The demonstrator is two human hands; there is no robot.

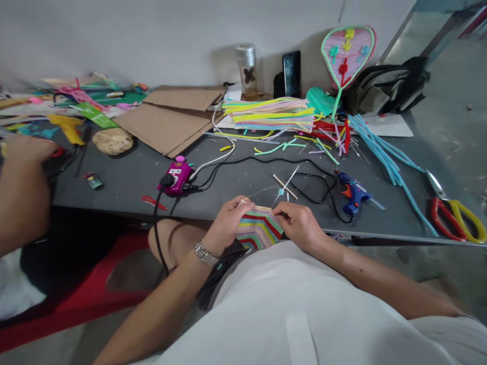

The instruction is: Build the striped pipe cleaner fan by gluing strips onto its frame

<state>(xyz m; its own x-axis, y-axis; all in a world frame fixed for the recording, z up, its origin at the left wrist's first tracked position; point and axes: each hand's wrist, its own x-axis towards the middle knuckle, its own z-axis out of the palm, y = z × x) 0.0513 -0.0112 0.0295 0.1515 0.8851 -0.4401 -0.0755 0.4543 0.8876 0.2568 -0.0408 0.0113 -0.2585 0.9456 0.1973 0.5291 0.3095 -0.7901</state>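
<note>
A striped, many-coloured pipe-cleaner panel (258, 226) is stretched between my hands at the table's front edge. My left hand (231, 221) pinches its upper left corner, thumb on top. At the upper right edge, the closed fingers of my right hand (299, 223) grip the same panel. Just beyond it lie a thin white stick (291, 181) with a light blue bit on it and a wooden stick (285, 186). A fine strand arcs between my left hand and that blue bit. The panel's lower part is hidden by my shirt and lap.
A blue glue gun (353, 192) and scissors (452, 213) lie right. A purple power socket (178, 177) trails cables across the table. Behind are bundled pipe cleaners (270, 114), cardboard (171, 119), and a bottle (247, 71). At left, another person's hand (28, 152) is near red-handled scissors.
</note>
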